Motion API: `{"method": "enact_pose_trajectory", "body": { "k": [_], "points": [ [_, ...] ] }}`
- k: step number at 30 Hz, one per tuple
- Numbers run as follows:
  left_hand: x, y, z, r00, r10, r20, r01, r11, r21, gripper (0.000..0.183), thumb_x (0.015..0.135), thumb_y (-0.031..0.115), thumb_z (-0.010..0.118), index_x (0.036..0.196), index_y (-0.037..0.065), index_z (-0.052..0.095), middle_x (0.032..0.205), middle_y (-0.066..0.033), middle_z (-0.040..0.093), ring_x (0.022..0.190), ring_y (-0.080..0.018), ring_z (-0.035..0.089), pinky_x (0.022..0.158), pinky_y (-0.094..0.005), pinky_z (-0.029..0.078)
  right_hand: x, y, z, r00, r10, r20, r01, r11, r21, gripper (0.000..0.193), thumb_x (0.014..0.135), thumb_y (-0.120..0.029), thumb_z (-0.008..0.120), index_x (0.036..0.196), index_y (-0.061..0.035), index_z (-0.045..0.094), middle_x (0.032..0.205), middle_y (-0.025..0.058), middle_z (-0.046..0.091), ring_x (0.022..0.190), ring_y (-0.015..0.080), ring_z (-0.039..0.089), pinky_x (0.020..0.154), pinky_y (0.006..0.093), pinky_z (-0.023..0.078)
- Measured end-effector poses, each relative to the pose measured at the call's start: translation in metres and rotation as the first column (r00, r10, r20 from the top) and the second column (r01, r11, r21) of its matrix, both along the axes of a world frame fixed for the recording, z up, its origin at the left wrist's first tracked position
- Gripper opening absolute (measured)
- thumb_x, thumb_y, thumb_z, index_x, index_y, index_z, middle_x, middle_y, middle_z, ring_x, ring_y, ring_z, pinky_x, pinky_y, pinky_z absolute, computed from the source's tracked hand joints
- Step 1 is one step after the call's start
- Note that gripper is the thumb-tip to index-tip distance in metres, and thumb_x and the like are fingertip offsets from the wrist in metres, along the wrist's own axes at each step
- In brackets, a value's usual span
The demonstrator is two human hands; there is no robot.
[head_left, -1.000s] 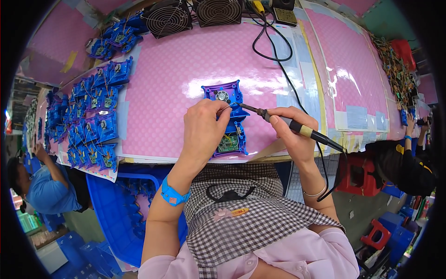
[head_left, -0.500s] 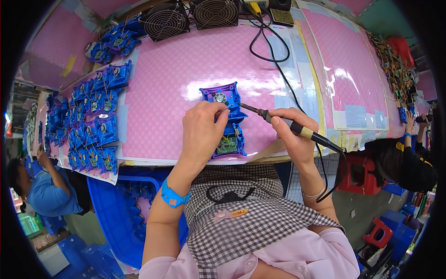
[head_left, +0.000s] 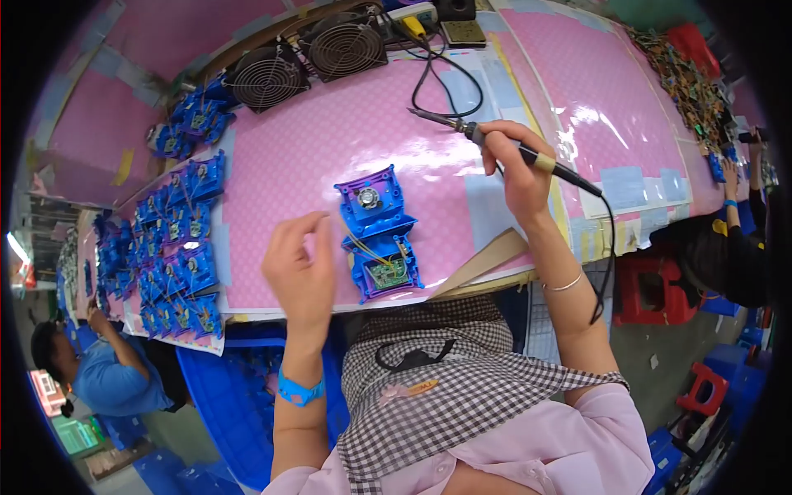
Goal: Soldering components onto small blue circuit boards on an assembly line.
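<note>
A blue and purple plastic housing [head_left: 379, 233] lies open on the pink mat [head_left: 305, 157], showing a round speaker part, thin wires and a small green circuit board. My left hand [head_left: 301, 268] hovers to the left of it, fingers apart and holding nothing. My right hand [head_left: 516, 169] is raised to the right of the housing and grips a soldering iron [head_left: 495, 142], its tip pointing up and left, away from the housing. The iron's black cable runs down past my right forearm.
Many similar blue housings [head_left: 169, 247] lie in rows at the left. Two round mesh fans [head_left: 305, 58] stand at the back, with a black cable loop [head_left: 445, 82] beside them. A blue crate [head_left: 223, 388] sits below the table edge. Other people work at lower left [head_left: 99, 371] and right [head_left: 726, 239].
My left hand has let go of the housing and drawn back to the left. My right hand has lifted the soldering iron up and away from the housing.
</note>
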State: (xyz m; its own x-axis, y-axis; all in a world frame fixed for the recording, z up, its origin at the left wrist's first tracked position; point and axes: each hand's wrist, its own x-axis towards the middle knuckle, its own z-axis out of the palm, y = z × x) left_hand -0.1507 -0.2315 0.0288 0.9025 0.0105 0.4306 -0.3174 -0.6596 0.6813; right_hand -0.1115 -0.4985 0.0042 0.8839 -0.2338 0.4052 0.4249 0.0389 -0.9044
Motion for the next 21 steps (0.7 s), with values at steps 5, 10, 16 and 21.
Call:
{"method": "enact_pose_trajectory", "body": {
  "k": [5,10,16,21],
  "points": [
    [-0.013,0.014,-0.01,0.975,0.121,-0.187,-0.161,0.962,-0.219,0.017,0.09,0.013,0.063,0.097,-0.003,0.065,0.086,-0.0053,0.065,0.079,-0.0116,0.058,0.072,-0.0245,0.047,-0.019,-0.038,-0.027,0.982,0.021,0.186,-0.026,0.999,0.026,0.016,0.087,-0.008,0.058,0.096,-0.0007,0.068,0.081,0.0043,0.063,0.069,0.0093,0.055,0.058,0.0223,0.044],
    [-0.013,0.063,-0.071,0.962,0.045,-0.271,-0.133,0.939,-0.316,0.03,0.083,0.015,0.071,0.103,-0.005,0.062,0.089,-0.0122,0.065,0.081,-0.0203,0.059,0.079,-0.0317,0.05,0.019,0.022,-0.074,0.874,0.38,0.303,-0.474,0.802,0.363,0.029,0.087,-0.022,0.069,0.107,-0.0019,0.063,0.104,0.0096,0.065,0.098,0.0216,0.062,0.085,0.0371,0.05],
    [0.022,0.076,-0.143,0.977,0.123,0.177,-0.139,0.987,0.082,0.03,0.083,0.026,0.073,0.082,-0.004,0.069,0.071,-0.0175,0.066,0.063,-0.0294,0.061,0.063,-0.0375,0.051,-0.006,0.008,-0.026,0.992,0.113,0.064,-0.126,0.955,0.269,0.023,0.086,-0.025,0.062,0.086,-0.0026,0.068,0.067,0.0,0.061,0.054,0.0058,0.052,0.044,0.0209,0.039],
    [0.021,0.049,-0.109,0.997,0.073,0.038,-0.075,0.996,0.052,0.031,0.082,0.025,0.073,0.081,-0.005,0.069,0.072,-0.0173,0.065,0.065,-0.0285,0.059,0.063,-0.0377,0.049,0.008,0.001,-0.029,0.989,0.013,0.144,-0.043,0.978,0.206,0.021,0.086,-0.023,0.062,0.085,-0.0031,0.067,0.066,0.0,0.06,0.05,0.006,0.051,0.043,0.0207,0.038]
  ]
}}
